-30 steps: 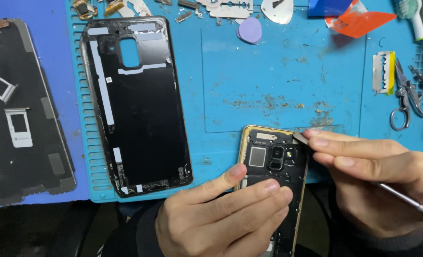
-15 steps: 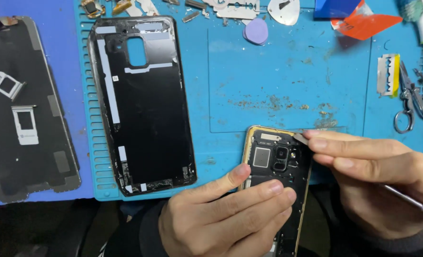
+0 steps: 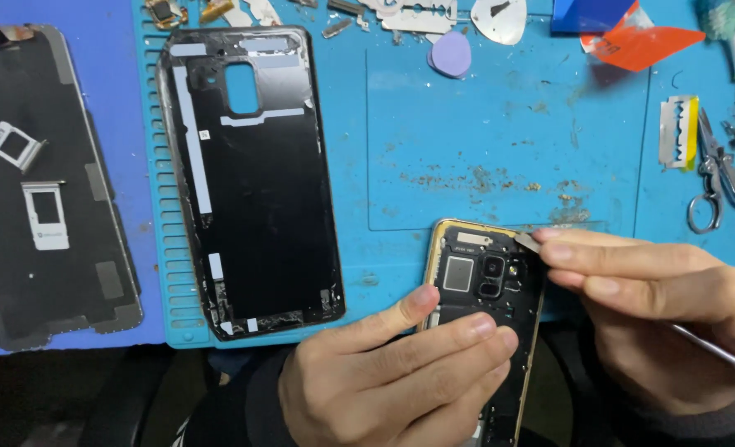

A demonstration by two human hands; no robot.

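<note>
Under L fingers (image 3: 433, 348) gripping it: opened phone (image 3: 483, 290); R fingers (image 3: 599, 265) pinch tool (image 3: 526, 242).

Phone (image 3: 485, 314): lower half hidden under left hand (image 3: 392, 381), bottom cut off by near edge. Right hand (image 3: 665, 314) covers the phone's right rim; its wrist runs off the right edge. Metal tool (image 3: 719, 352) mostly hidden in that hand, tip (image 3: 526, 242) too small to tell. Far-edge parts (image 3: 400, 10), toothbrush (image 3: 731, 37) cropped. Black panel (image 3: 45, 240) top cut off at far left.
</note>
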